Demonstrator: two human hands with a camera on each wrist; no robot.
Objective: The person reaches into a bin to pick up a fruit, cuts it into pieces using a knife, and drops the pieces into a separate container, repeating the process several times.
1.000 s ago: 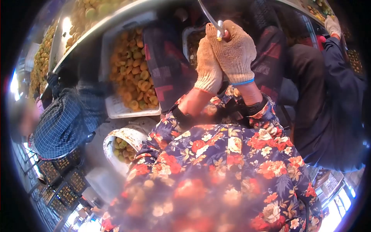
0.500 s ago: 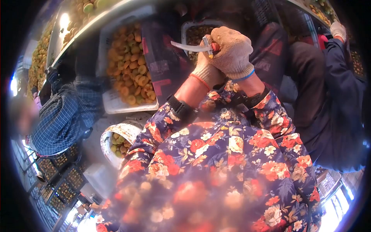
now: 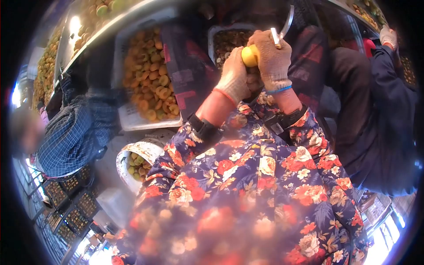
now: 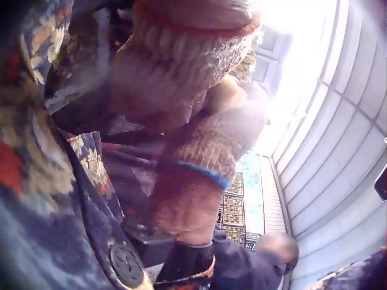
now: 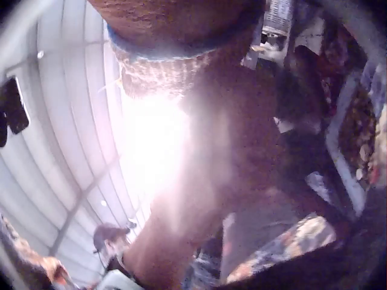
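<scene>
A round yellow fruit (image 3: 250,55), smooth on its visible side, sits between my two gloved hands in the head view. My left hand (image 3: 234,76), in a knit glove with an orange-red cuff, grips it from the left. My right hand (image 3: 274,62), with a blue cuff, presses close against the fruit's right side and holds a curved knife (image 3: 289,23). The blade points up and away, and the fingers hide the handle. In the left wrist view the fruit (image 4: 228,93) shows pale between the gloves. Glare washes out much of the right hand in the right wrist view.
Beneath my hands stands a bin (image 3: 212,32) of small brown pieces. To the left are a white crate (image 3: 150,124) of cut orange fruit and a white bucket (image 3: 122,170) with greenish fruit. A trough edge (image 3: 99,37) runs across the top. People sit on both sides.
The knife blade has swung from pointing left to pointing up and right. The hands have parted slightly, and the yellow fruit now shows between them. The right hand still holds the knife.
</scene>
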